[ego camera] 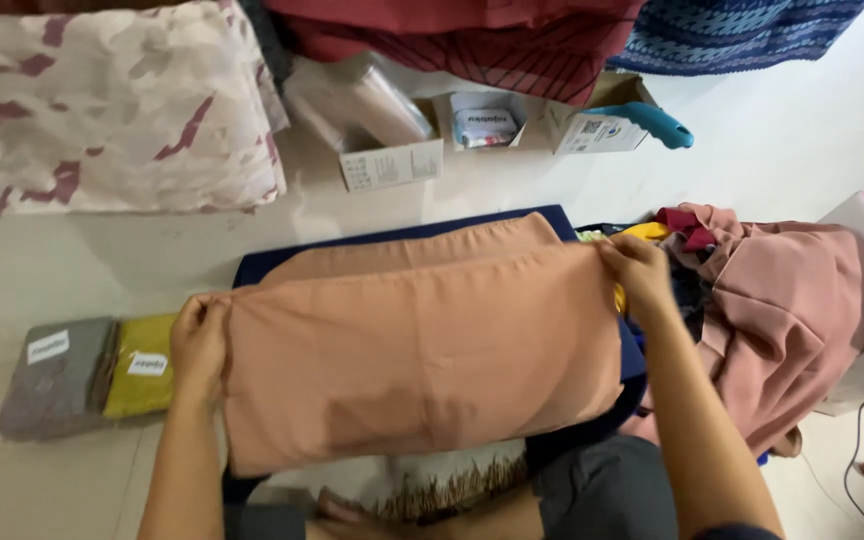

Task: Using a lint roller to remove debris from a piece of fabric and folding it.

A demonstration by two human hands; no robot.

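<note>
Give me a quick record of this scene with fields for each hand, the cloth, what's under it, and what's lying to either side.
left hand: grips the left edge of the peach cloth
right hand: grips the cloth's upper right corner
peach cloth: folded, held stretched between both hands
underneath: dark blue fabric on the pale floor
left side: grey packet and yellow packet, each with a white label
right side: heap of dusty pink clothes
far side: open cardboard boxes, patterned cream fabric
</note>
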